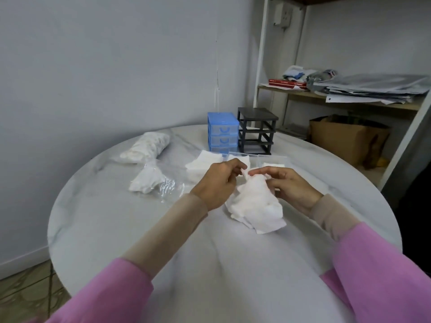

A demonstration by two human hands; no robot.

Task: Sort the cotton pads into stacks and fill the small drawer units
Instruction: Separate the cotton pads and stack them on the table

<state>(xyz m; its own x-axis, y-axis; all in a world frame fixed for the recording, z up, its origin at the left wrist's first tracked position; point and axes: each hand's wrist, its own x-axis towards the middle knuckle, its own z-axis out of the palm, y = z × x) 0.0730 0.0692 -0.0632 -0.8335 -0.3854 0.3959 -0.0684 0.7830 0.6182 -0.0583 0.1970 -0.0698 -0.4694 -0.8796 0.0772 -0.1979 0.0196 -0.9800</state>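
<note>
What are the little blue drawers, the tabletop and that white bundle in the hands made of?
Blue drawer unit: glossy plastic, with see-through drawer fronts. Table: smooth white top with faint grey veins, marble or a marble-look surface. White bundle: soft, matte, fuzzy-edged squares, seemingly cotton pads, held by left hand and right hand.

Two arms come in from the near edge, one on the left and one on the right, and both are dressed alike. Each wears a loose pink outer sleeve (112, 287) that ends partway along the forearm with a soft, rounded hem. From under it runs a closer-fitting beige inner sleeve (168, 229), smooth and plain, reaching to the wrist. The right arm shows the same pink sleeve (377, 271) over a beige cuff (331, 213). Both hands are bare, with no rings, watch or gloves visible.
</note>
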